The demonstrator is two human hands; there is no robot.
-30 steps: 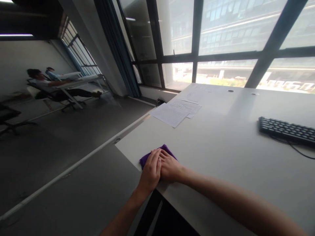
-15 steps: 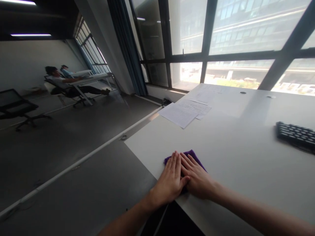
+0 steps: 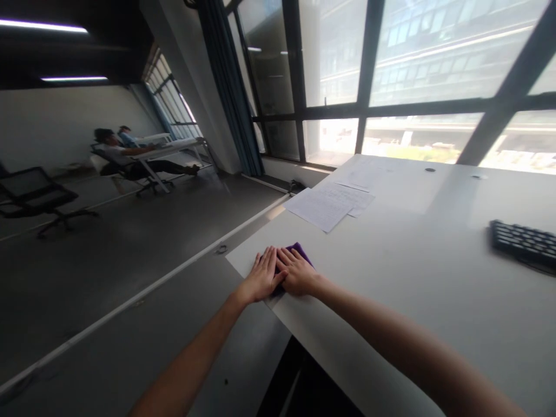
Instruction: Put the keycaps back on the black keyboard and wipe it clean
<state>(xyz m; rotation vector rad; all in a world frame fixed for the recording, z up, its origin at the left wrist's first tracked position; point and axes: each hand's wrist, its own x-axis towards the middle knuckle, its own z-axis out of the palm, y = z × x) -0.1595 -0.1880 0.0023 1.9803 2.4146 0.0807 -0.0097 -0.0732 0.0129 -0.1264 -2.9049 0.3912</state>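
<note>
A purple cloth (image 3: 300,252) lies near the left corner of the white table (image 3: 391,260). My left hand (image 3: 260,277) and my right hand (image 3: 294,272) rest side by side on it, fingers stretched flat and pressing the cloth down. Most of the cloth is hidden under the two hands; only its far corner shows.
Several sheets of paper (image 3: 330,204) lie further along the table's left edge. A black keyboard (image 3: 523,242) sits at the right. Big windows run behind the table. On the far left a person reclines at another desk (image 3: 125,155), and a black office chair (image 3: 35,194) stands nearby.
Both hands have slid the cloth away from me and to the left, toward the table's corner. The view has shifted a little with my head.
</note>
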